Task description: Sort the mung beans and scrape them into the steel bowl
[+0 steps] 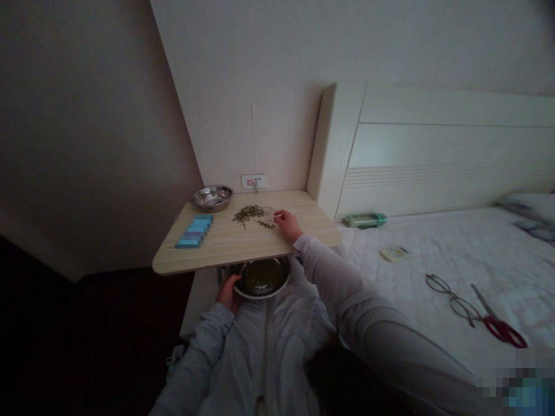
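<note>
hands: two. the left hand (229, 293) is clamped on the rim of one dark bowl (259, 297) at the lap, thumb over the edge. the right hand (288, 224) has its fingers drawn together at the right end of the dried bits (249, 212); whether they pinch anything cannot be told. the bits, too small to count, lie loose on one wooden table (243, 248) in one main heap plus a smaller scatter. also on the table: one metal bowl (212, 199), one blurred blue item (194, 232). on the bed (399, 300): one bottle (364, 221), one pale device (395, 253), one pair of glasses (451, 297), one pair of scissors (498, 328). obstruction: the table's near edge overhangs the dark bowl's far side.
</note>
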`<control>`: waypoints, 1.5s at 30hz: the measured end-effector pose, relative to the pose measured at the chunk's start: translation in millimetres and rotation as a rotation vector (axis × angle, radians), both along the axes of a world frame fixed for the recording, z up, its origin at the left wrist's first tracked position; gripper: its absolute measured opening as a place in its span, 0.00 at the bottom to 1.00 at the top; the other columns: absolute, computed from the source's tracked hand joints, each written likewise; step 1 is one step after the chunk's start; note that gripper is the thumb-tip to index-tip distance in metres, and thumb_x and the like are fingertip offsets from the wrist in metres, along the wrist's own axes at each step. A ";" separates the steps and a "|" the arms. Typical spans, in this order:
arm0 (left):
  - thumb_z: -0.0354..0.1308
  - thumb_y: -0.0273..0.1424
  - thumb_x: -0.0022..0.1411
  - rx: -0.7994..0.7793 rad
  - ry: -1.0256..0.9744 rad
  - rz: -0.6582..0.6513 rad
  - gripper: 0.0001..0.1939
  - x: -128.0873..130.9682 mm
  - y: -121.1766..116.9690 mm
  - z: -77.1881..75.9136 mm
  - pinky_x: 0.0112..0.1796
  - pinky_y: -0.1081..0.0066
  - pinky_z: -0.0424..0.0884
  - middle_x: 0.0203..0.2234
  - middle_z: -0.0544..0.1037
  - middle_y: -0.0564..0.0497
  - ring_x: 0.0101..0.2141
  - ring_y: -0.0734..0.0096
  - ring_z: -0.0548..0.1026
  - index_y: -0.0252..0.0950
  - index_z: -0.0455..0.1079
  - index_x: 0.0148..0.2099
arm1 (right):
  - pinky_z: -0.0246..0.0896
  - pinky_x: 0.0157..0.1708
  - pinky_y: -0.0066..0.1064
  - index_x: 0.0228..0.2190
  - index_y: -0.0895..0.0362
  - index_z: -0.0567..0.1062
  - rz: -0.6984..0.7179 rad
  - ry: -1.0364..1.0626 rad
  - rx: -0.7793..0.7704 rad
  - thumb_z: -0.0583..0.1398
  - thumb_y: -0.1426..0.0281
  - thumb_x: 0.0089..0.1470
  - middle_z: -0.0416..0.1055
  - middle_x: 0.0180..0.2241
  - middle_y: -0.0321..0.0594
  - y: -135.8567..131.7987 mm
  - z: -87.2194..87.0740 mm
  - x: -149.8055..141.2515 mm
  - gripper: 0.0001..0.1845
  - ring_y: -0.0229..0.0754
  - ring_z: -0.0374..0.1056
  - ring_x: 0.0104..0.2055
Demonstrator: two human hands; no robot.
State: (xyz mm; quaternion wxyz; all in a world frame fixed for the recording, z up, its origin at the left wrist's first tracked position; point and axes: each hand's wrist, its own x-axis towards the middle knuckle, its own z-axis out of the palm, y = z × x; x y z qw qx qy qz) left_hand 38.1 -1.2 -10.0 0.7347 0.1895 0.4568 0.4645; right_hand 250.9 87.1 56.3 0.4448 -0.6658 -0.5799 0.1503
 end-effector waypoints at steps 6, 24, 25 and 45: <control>0.50 0.22 0.47 -0.040 -0.014 -0.006 0.07 0.4 -1.2 3.3 0.23 0.71 0.69 0.14 0.73 0.49 0.22 0.66 0.74 0.30 0.70 0.24 | 0.59 0.34 0.28 0.35 0.60 0.70 -0.120 0.130 0.000 0.52 0.69 0.48 0.71 0.27 0.39 -9.8 -8.0 23.7 0.13 0.35 0.66 0.29; 0.49 0.22 0.49 -0.013 0.025 -0.004 0.09 0.6 -0.8 5.1 0.27 0.72 0.71 0.14 0.74 0.51 0.27 0.67 0.75 0.32 0.69 0.23 | 0.58 0.35 0.32 0.33 0.59 0.69 -0.217 -0.056 -0.093 0.51 0.71 0.45 0.71 0.28 0.43 -28.7 -11.0 22.9 0.12 0.41 0.65 0.32; 0.49 0.22 0.49 -0.006 0.015 -0.008 0.09 0.5 -0.5 4.4 0.27 0.72 0.71 0.15 0.74 0.51 0.27 0.67 0.75 0.32 0.70 0.24 | 0.58 0.34 0.32 0.33 0.59 0.69 -0.202 -0.060 -0.101 0.51 0.71 0.45 0.71 0.28 0.43 -29.8 -10.2 22.1 0.11 0.41 0.65 0.32; 0.48 0.22 0.48 -0.023 0.005 -0.017 0.09 1.8 0.5 5.3 0.29 0.70 0.71 0.17 0.75 0.49 0.31 0.64 0.75 0.32 0.71 0.26 | 0.56 0.29 0.26 0.28 0.58 0.69 0.013 0.137 -0.063 0.51 0.72 0.43 0.68 0.20 0.34 -42.0 -12.3 23.7 0.08 0.34 0.63 0.25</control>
